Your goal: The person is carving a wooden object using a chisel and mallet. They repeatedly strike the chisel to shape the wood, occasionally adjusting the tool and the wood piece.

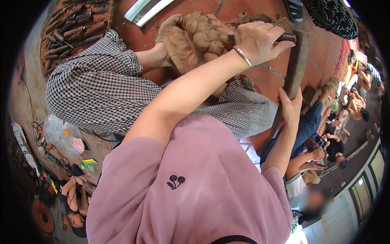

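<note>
My left hand (260, 42), with a silver bangle at the wrist, is closed round a chisel (287, 38). Its brown wooden handle sticks out to the right of my fist, and a short dark part shows on the left, beside a wood carving (202, 30) with rounded, knobbly lumps. In my right hand (291, 106) is a long wooden mallet (299, 61), gripped toward its near end. The mallet's far part lies right by the chisel's handle end; whether they touch I cannot tell. The carving rests on the floor between my legs, partly hidden by my left arm.
Many wooden-handled carving tools (73, 30) lie at the far left. A white angular piece (148, 10) is on the red tiled floor (260, 8). A clear plastic bag (61, 132) and cables lie at left. Several people sit close by on the right; another person (75, 199) is at lower left.
</note>
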Available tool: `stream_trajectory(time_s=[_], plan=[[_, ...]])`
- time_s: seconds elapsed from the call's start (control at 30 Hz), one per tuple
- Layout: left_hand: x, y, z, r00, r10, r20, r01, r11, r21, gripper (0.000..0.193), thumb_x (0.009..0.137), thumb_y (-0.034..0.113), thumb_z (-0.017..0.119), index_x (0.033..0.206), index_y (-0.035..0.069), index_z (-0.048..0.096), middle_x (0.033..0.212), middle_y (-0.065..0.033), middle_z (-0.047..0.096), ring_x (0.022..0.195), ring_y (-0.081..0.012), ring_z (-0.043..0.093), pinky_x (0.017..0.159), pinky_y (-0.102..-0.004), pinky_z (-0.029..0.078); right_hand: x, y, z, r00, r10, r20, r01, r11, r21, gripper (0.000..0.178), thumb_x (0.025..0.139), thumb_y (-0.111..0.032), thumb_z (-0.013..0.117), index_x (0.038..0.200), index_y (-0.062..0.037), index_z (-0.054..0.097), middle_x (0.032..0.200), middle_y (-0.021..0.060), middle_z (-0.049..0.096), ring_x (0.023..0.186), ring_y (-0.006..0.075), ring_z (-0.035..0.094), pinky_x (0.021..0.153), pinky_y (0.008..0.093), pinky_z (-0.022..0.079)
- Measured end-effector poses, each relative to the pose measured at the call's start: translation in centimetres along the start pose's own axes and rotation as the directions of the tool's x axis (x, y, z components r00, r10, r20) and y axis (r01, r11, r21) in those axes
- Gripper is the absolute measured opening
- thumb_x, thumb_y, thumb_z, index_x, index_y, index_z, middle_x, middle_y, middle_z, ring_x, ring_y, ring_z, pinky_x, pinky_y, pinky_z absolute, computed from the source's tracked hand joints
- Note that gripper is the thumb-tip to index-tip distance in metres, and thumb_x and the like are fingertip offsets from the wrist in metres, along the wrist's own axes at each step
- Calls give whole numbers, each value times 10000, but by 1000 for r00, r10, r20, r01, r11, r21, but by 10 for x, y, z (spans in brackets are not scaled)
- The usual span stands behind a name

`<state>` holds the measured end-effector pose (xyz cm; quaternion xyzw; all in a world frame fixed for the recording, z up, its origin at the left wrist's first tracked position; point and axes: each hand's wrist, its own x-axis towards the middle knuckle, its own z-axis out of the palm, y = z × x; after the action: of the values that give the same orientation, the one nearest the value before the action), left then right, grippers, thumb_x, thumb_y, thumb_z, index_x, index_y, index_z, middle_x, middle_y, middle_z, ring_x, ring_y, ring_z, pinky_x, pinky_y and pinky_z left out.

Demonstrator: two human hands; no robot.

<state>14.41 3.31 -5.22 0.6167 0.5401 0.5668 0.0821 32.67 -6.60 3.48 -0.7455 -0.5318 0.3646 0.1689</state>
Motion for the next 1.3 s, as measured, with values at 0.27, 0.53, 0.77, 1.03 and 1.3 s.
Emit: stream_trajectory(time_s=[0.27,0.53,0.77,1.03,1.3], plan=[[3,0,-6,999,-32,-35,32,999,-7,350,769,521,736,801,172,730,583,4,619,544,-177,632,466,-307,466,5,0,-7,998,-65,-11,64,997,-34,318,880,-62,662,1157,25,531,749,59,593,621,125,587,572,272,475],[-2,4,-15,996,-73,42,72,997,6,258,792,437,728,873,192,723,635,5,616,604,-195,643,513,-318,496,4,-8,-6,997,-74,-18,74,997,11,326,878,-72,683,1158,29,548,767,37,595,615,122,584,545,263,467],[-12,17,-5,984,64,164,-69,997,27,236,766,389,741,887,191,693,703,7,618,679,-176,652,543,-320,519,2,5,-8,997,-67,-35,73,980,184,366,874,-58,682,1201,39,548,806,44,592,637,120,580,571,258,468],[-7,7,6,983,-9,183,-13,992,122,249,798,411,722,866,172,698,708,3,650,683,-180,656,531,-319,525,-4,16,-9,1000,11,-27,-2,957,290,384,861,-52,682,1205,63,556,787,47,598,633,127,580,589,262,474],[-8,6,4,967,-42,252,24,997,73,288,811,401,711,774,120,659,754,-48,667,728,-214,672,572,-359,537,3,16,-10,1000,12,-8,-9,951,310,393,864,-66,668,1213,59,539,775,60,602,634,142,589,585,269,478]])
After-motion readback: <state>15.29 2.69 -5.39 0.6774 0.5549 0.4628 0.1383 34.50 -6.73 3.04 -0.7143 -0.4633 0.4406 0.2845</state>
